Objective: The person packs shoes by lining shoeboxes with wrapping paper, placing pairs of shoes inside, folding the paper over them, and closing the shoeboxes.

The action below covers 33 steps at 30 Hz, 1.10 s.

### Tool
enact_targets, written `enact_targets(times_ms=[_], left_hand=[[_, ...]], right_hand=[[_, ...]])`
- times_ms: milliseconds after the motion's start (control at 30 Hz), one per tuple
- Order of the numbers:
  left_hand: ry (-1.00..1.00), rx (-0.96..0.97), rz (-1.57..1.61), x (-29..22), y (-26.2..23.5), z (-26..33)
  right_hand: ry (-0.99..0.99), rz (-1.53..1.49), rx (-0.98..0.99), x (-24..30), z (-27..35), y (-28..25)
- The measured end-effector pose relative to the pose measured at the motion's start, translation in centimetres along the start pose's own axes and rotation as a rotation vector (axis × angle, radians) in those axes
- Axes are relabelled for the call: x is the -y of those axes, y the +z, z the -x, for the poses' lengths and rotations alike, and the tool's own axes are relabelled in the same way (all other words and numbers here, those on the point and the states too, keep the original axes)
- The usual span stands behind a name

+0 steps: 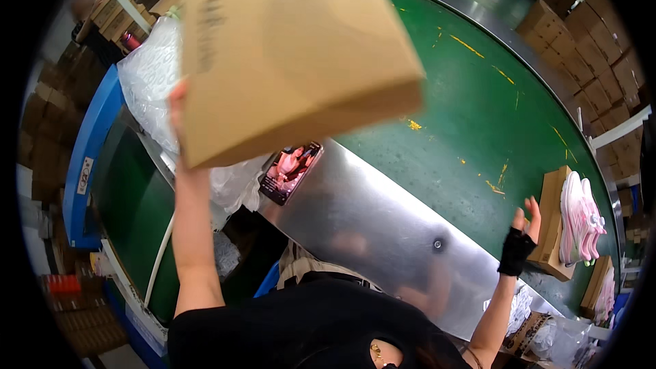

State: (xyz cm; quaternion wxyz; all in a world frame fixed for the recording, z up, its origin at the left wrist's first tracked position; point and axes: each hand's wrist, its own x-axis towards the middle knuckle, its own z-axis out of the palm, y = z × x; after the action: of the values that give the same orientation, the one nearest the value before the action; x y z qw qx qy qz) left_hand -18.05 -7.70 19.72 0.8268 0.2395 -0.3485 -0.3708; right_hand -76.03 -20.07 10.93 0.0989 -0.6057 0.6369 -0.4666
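A large brown cardboard box [294, 48] is raised in front of me, tilted and slightly blurred. My left hand [179, 106] grips its left side, with most of the fingers hidden behind it. Off to the right, my right hand [526, 232] wears a black fingerless glove and holds nothing, its fingers apart. Just beyond that hand, a pair of pink and white sneakers [581, 219] rests at an open cardboard box [547, 232] on the green conveyor belt.
A phone [292, 172] with a lit screen lies on the metal ledge [383, 212]. Clear plastic wrapping [150, 75] is bunched at left, by a blue-edged machine [85, 171]. Another box with pink shoes [603, 290] and plastic packaging [553, 338] sit at lower right. Stacked cartons [588, 55] stand beyond the green belt [465, 96].
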Motion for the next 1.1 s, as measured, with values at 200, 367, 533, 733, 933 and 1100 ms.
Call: enact_targets(times_ms=[200,367,533,733,933,1100], left_hand=[[0.268,-0.843,-0.199,-10.5,-4.4,7.6],[0.275,-1.413,-0.140,-9.8,-10.1,10.2],[0.095,-1.166,-0.088,-10.5,-13.2,10.6],[0.112,-0.593,-0.484,-2.6,-1.4,3.4],[-0.045,0.011,-0.533,6.7,7.1,3.0],[-0.234,0.085,-0.741,7.6,7.6,4.6]], right_hand=[[0.932,-0.130,-0.437,-18.8,1.3,-11.7],[0.828,-0.819,-0.205,-29.3,-0.3,-18.7],[1.098,-0.848,-0.403,-22.6,-2.6,-12.9],[1.035,-0.686,-0.237,-12.2,0.1,-5.9],[0.656,-0.498,0.347,-0.9,4.2,-5.7],[-0.315,0.331,-0.126,6.0,-2.6,-9.3]])
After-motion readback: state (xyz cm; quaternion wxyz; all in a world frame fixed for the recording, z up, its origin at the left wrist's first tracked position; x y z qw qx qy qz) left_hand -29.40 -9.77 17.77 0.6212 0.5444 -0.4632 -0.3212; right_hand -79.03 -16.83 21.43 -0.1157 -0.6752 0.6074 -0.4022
